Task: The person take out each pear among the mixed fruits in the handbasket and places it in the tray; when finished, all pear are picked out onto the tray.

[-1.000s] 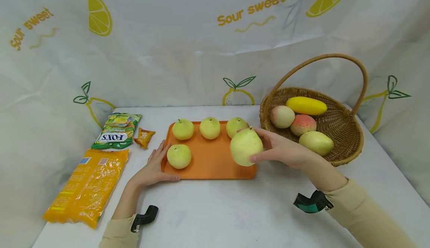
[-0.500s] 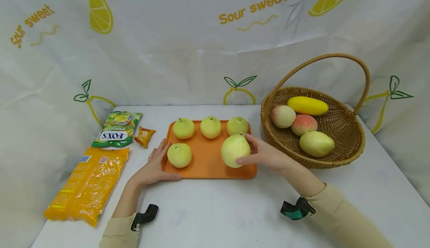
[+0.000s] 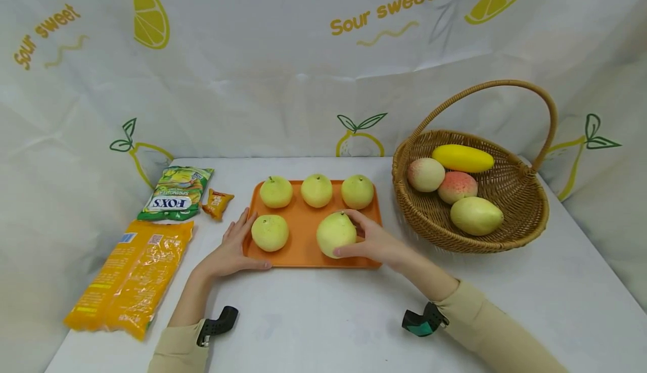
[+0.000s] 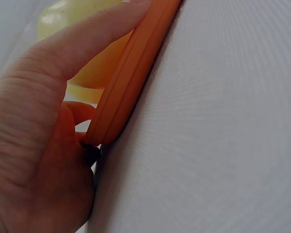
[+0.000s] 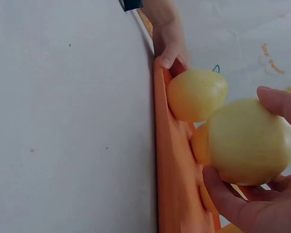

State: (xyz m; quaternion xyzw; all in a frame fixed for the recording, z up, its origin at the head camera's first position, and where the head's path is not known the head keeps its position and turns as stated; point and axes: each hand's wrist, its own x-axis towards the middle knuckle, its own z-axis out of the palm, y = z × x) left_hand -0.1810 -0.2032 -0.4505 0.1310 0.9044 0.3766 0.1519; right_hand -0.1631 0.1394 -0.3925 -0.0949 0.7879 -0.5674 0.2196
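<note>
My right hand [image 3: 376, 242] holds a round pale yellow-green pear [image 3: 335, 236] over the front of the orange tray [image 3: 303, 244]. In the right wrist view the thumb and fingers curve around this pear, close above the tray. My left hand [image 3: 228, 254] grips the tray's front left corner, its thumb along the front edge and its fingers along the left side. On the tray, a back row holds a left pear [image 3: 276, 192], a middle pear [image 3: 317, 191] and a right pear [image 3: 357, 192]. Another pear [image 3: 270, 233] sits at front left, beside my left hand.
At right stands a wicker basket [image 3: 531, 215] with a tall handle, holding peaches, a long yellow fruit [image 3: 462, 158] and a greenish fruit [image 3: 477, 215]. Left of the tray lie a green candy bag [image 3: 177, 193], a small orange packet [image 3: 218, 204] and a large orange bag [image 3: 132, 280].
My right hand has carried the pear leftward, from over the tray's right end to nearer its front middle, and lower. The left hand stays at the tray's corner.
</note>
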